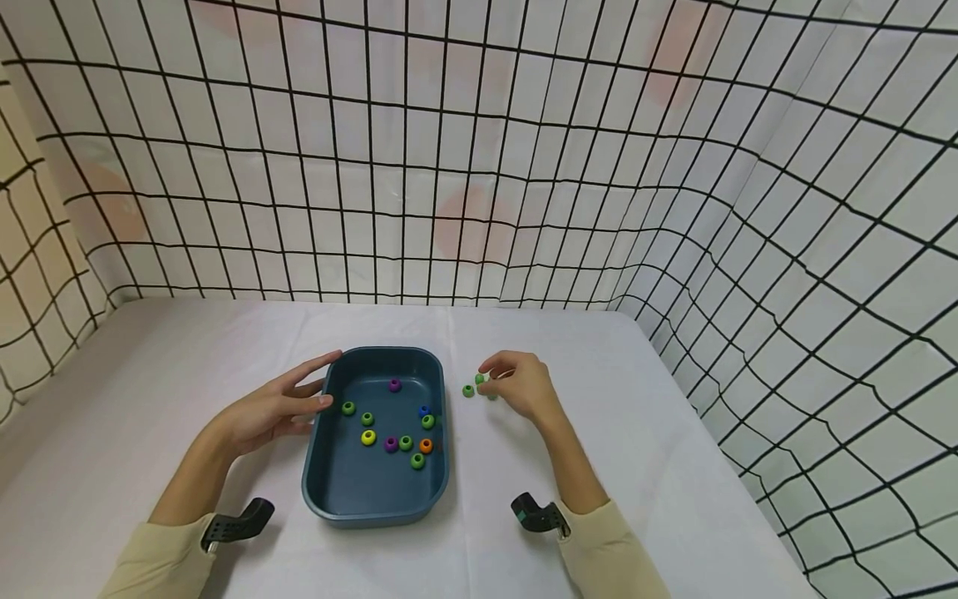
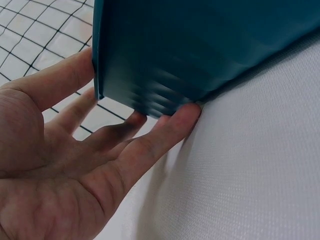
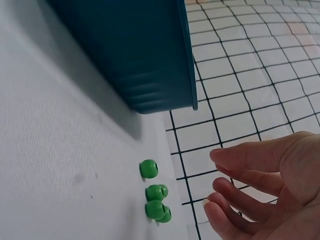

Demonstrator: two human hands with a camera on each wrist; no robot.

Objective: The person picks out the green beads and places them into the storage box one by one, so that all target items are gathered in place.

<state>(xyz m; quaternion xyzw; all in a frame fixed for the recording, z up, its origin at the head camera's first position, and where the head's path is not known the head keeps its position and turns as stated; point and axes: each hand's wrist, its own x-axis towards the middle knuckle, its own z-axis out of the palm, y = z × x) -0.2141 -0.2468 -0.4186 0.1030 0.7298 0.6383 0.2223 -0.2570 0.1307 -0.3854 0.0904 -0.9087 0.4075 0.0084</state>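
Observation:
My left hand (image 1: 262,412) rests against the left side of a dark blue tray (image 1: 313,466), its thumb at the rim and its fingers spread along the outer wall. In the left wrist view, fingertips (image 2: 187,114) touch the tray's lower edge by the cloth. Inside the tray lie several round beads with holes: green, purple, a yellow bead (image 1: 368,437), an orange bead (image 1: 426,446) and a blue bead (image 1: 424,411). Right of the tray, my right hand (image 1: 524,387) hovers over several green beads (image 3: 148,169) on the cloth. A gap shows between its thumb and fingers, with nothing held.
A white cloth (image 1: 599,399) covers the table. Black netting (image 1: 404,200) over pale sheets rises behind it and along both sides. A black wrist mount (image 1: 239,522) sticks out from the left sleeve, and another wrist mount (image 1: 535,513) from the right.

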